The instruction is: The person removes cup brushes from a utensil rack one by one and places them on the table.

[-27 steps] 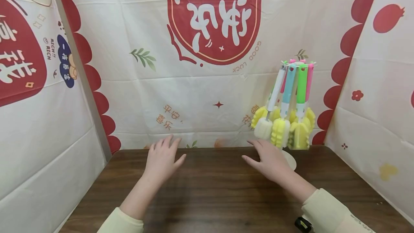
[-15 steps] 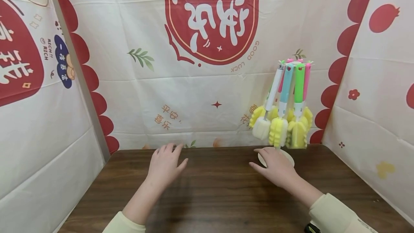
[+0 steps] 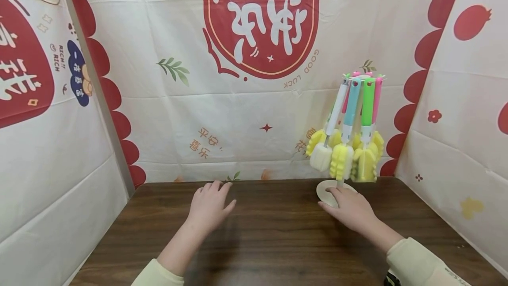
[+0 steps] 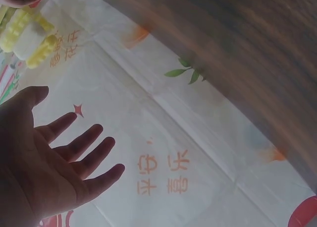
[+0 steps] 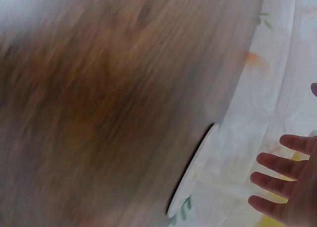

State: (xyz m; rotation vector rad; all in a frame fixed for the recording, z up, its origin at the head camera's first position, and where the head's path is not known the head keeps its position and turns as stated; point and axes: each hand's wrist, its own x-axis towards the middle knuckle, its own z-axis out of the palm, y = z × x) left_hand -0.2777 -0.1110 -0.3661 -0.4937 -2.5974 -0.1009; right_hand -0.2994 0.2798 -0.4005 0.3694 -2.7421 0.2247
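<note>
Several sponge brushes hang by their handles from a white stand point(image 3: 326, 192) at the table's back right. Among them are a blue-handled brush point(image 3: 350, 107), a green-handled brush point(image 3: 368, 105) and a white-handled brush point(image 3: 336, 109). In the head view my right hand point(image 3: 351, 208) overlaps part of the stand's round base, its fingers loosely spread and holding nothing. My left hand point(image 3: 209, 206) is over the left half of the table, fingers apart; the left wrist view shows the bare palm of the left hand point(image 4: 54, 167).
A dark wood-grain table point(image 3: 274, 233) spans the front. Behind it hangs a white printed cloth point(image 3: 238, 114) with a red emblem, and similar cloth panels point(image 3: 456, 153) stand on both sides. A black wristband point(image 3: 392, 278) shows at the right sleeve.
Both hands have drawn back slightly toward the front and shifted right, uncovering more of the stand's base. The brushes stay on the stand; the view has shifted a little.
</note>
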